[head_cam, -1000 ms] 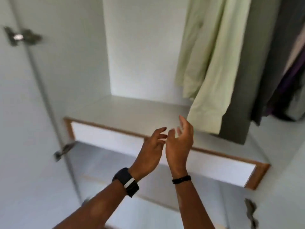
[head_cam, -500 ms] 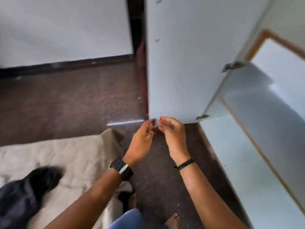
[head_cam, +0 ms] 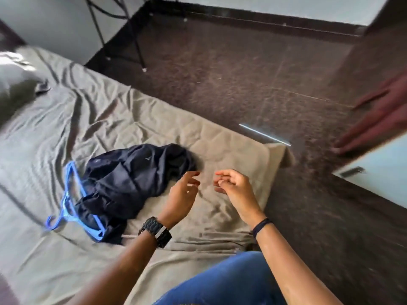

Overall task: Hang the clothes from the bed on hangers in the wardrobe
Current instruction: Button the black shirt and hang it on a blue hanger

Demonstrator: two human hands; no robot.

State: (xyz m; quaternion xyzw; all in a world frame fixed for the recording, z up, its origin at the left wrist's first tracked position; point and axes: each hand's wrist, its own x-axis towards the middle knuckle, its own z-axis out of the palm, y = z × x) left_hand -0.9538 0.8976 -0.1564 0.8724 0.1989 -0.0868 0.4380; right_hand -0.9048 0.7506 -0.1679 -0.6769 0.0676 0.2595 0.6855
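Dark brown carpeted floor (head_cam: 253, 69) ahead of me, pale grey wall (head_cam: 55, 20) behind thin black metal legs (head_cam: 136, 40), dark skirting board (head_cam: 275, 18), bright sliver of light (head_cam: 264, 134) on carpet.

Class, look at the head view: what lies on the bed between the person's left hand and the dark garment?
Nothing but bare, wrinkled bed sheet. The head view shows the left hand hovering just right of the dark garment, empty.
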